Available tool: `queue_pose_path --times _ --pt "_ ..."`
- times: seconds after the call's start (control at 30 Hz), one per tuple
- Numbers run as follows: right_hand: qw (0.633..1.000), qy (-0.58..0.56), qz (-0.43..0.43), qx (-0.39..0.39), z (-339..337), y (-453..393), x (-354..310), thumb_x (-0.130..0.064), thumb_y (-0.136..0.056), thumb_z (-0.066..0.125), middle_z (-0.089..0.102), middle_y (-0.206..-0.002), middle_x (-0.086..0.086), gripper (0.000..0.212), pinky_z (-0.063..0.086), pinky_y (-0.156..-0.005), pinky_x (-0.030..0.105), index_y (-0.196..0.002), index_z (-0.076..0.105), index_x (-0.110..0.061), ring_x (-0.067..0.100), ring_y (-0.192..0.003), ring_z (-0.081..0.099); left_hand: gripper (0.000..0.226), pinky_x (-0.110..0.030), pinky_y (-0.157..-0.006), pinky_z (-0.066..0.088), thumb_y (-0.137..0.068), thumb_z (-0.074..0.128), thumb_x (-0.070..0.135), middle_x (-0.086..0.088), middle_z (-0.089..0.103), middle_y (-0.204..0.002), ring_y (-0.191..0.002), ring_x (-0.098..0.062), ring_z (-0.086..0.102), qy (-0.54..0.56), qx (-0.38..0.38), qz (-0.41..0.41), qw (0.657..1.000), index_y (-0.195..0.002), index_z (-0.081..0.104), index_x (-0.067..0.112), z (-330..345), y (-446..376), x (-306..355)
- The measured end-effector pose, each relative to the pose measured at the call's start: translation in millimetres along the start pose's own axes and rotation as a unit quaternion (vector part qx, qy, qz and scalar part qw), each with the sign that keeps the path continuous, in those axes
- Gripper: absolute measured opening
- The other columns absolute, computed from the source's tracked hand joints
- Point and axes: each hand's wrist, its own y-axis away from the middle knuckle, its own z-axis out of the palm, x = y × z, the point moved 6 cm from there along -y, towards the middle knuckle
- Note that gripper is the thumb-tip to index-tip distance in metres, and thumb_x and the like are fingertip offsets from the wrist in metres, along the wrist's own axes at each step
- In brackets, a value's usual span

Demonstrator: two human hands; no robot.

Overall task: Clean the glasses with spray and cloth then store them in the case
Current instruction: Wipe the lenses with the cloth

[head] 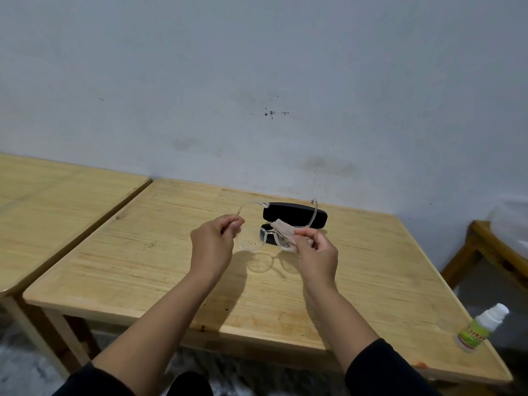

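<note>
Glasses between both hands, above table

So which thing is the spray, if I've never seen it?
Look at the wooden table under the hands, then at its near right corner. The spray bottle stands there alone, far from the black case. It is small, with a white top and a green label.
</note>
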Motion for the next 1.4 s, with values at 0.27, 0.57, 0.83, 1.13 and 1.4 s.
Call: queue_pose_path --times 0.27,0.57,0.83,1.13,1.4 --pt "0.99 -0.058 -0.024 0.126 -12 11 -1 -0.018 -0.088 0.062 0.067 -0.089 -0.005 0.012 0.054 -0.072 0.03 -0.085 0.063 -0.03 0.014 -0.084 0.064 0.014 -0.001 -0.071 0.043 -0.087 0.06 0.009 0.009 0.069 -0.079 -0.074 -0.001 0.066 -0.023 -0.003 0.083 0.996 -0.09 0.073 0.014 12 16 17" --pt "0.992 -0.064 -0.017 0.111 -18 6 -6 -0.018 -0.086 0.065 0.054 -0.066 0.0 0.009 0.037 -0.043 0.01 -0.092 0.071 -0.019 0.005 -0.048 0.042 0.017 0.0 -0.072 0.041 -0.082 0.063 -0.002 0.014 0.066 -0.08 -0.075 0.022 0.056 -0.031 0.026 0.186 0.982 -0.087 0.073 0.012 25 24 31" --pt "0.996 0.023 0.007 -0.084 -10 -8 -1 -0.009 -0.087 0.061 0.072 -0.081 -0.002 0.023 0.055 -0.068 0.019 -0.079 0.07 -0.029 0.009 -0.076 0.07 0.016 -0.002 -0.068 0.042 -0.081 0.064 -0.001 0.012 0.067 -0.077 -0.08 0.0 0.061 -0.06 0.022 0.183 0.981 -0.084 0.073 0.012 22 11 22" --pt "0.939 0.171 -0.042 -0.296 -1 -11 -11 0.003 -0.089 0.053 0.069 -0.076 -0.001 0.027 0.055 -0.067 0.014 -0.075 0.069 -0.014 0.002 -0.066 0.068 0.016 0.002 -0.064 0.035 -0.084 0.061 -0.001 0.014 0.062 -0.066 -0.066 0.017 0.055 -0.093 -0.006 0.18 0.979 -0.078 0.072 0.01 8 -5 25" --pt "0.995 0.063 -0.047 -0.065 -20 -14 -8 -0.008 -0.088 0.06 0.071 -0.079 -0.003 0.022 0.055 -0.072 0.024 -0.078 0.07 -0.025 0.012 -0.075 0.069 0.027 -0.001 -0.059 0.036 -0.083 0.054 -0.009 0.002 0.062 -0.063 -0.073 -0.001 0.06 -0.094 -0.014 0.178 0.979 -0.075 0.065 0.014 10 4 20"
